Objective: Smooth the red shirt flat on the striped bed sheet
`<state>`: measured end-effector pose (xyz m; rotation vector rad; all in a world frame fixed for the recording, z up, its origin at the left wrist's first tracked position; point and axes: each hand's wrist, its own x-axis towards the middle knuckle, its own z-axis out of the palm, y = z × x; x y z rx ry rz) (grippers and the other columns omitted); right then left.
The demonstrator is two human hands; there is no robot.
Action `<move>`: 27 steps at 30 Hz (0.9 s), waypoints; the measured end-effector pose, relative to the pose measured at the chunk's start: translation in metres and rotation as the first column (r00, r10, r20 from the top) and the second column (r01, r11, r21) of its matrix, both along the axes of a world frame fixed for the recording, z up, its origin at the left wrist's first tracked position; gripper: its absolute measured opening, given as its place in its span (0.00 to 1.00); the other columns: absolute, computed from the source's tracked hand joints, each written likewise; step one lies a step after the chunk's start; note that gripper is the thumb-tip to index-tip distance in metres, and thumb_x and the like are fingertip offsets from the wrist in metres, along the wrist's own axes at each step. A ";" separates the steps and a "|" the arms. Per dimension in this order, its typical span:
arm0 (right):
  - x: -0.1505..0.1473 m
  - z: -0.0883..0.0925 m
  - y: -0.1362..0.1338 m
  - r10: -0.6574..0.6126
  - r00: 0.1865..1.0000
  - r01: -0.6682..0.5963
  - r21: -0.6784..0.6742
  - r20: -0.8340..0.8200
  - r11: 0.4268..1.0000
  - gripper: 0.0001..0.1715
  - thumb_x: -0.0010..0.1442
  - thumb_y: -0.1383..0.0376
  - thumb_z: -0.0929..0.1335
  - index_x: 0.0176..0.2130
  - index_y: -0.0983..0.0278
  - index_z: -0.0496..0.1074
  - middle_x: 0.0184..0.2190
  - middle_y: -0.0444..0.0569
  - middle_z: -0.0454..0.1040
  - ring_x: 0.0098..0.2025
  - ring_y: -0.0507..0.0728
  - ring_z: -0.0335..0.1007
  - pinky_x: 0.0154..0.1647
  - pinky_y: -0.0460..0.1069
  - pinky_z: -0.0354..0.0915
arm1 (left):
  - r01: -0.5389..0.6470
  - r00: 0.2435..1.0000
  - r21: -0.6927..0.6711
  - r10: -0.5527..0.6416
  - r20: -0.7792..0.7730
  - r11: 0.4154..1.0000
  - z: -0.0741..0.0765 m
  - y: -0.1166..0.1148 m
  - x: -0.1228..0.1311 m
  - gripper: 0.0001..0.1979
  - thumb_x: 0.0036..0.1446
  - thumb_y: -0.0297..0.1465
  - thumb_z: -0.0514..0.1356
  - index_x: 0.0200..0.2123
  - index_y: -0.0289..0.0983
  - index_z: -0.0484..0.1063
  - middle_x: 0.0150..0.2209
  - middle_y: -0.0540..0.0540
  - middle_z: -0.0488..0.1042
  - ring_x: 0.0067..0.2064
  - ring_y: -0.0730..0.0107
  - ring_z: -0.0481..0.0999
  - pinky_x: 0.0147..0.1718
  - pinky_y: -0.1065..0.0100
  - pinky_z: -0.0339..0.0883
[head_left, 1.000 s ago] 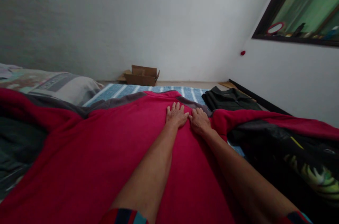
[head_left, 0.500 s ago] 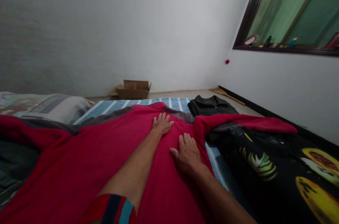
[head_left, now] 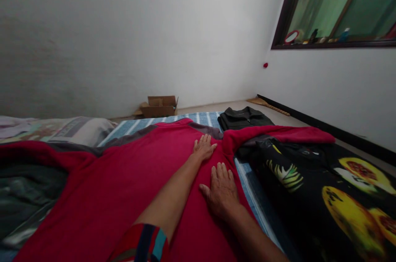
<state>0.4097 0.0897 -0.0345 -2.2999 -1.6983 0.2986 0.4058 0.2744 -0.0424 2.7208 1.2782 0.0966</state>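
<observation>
A red fleece jacket with grey shoulder panels lies spread out flat, its sleeves stretched to both sides. My left hand rests palm down on its upper right part, below the collar, with the fingers extended. Closer to me, my right hand is also flat on the red cloth near its right side edge, thumb apart from the fingers. Neither hand grips the cloth. Under the jacket shows a blue and white striped sheet.
Right of the jacket lies a black garment with fruit prints. Beyond the right sleeve is a folded dark jacket. An open cardboard box stands by the wall. At left are a pale patterned blanket and dark green cloth.
My left hand has slid right across the red cloth, toward the shoulder. The right hand stays flat in nearly the same place. The view has shifted slightly.
</observation>
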 end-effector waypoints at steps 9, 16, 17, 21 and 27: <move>0.001 -0.009 -0.011 -0.090 0.996 0.091 0.079 -0.010 0.993 0.40 0.62 0.50 0.57 0.62 0.76 0.56 0.64 0.65 0.48 0.66 0.69 0.37 0.63 0.60 0.39 | -0.012 0.999 0.045 0.010 0.044 0.999 0.010 -0.029 -0.004 0.27 0.63 0.41 0.42 0.62 0.36 0.51 0.66 0.38 0.46 0.66 0.59 0.43 0.60 0.52 0.41; 0.030 0.005 -0.008 -0.268 0.959 0.282 0.295 -0.089 0.913 0.22 0.65 0.64 0.53 0.41 0.65 0.72 0.41 0.56 0.73 0.45 0.58 0.68 0.48 0.49 0.59 | 0.001 0.999 -0.002 -0.001 0.052 1.000 0.006 -0.074 -0.010 0.27 0.62 0.40 0.45 0.60 0.33 0.55 0.65 0.37 0.51 0.65 0.61 0.48 0.60 0.57 0.47; 0.036 0.009 -0.005 -0.322 0.942 0.336 0.299 -0.096 0.893 0.20 0.65 0.64 0.54 0.42 0.65 0.72 0.41 0.56 0.73 0.46 0.58 0.68 0.47 0.48 0.60 | -0.001 0.998 -0.008 0.002 0.056 1.000 0.003 -0.078 -0.010 0.27 0.62 0.40 0.45 0.61 0.33 0.54 0.65 0.37 0.51 0.66 0.61 0.48 0.60 0.57 0.46; 0.055 0.015 0.012 -0.461 0.881 0.472 0.212 -0.102 0.856 0.19 0.62 0.63 0.58 0.45 0.68 0.72 0.43 0.60 0.74 0.46 0.61 0.70 0.41 0.49 0.62 | -0.009 0.996 -0.010 0.010 0.086 1.000 -0.007 -0.088 -0.012 0.27 0.63 0.41 0.42 0.62 0.36 0.52 0.66 0.40 0.47 0.66 0.61 0.44 0.61 0.53 0.41; 0.072 0.004 0.028 -0.484 0.870 0.493 0.138 -0.094 0.859 0.19 0.59 0.62 0.60 0.37 0.65 0.77 0.36 0.59 0.77 0.38 0.62 0.74 0.32 0.49 0.63 | 0.019 0.991 0.011 -0.020 0.136 1.000 -0.013 -0.092 -0.017 0.30 0.63 0.43 0.39 0.63 0.33 0.50 0.66 0.40 0.47 0.67 0.61 0.43 0.62 0.52 0.39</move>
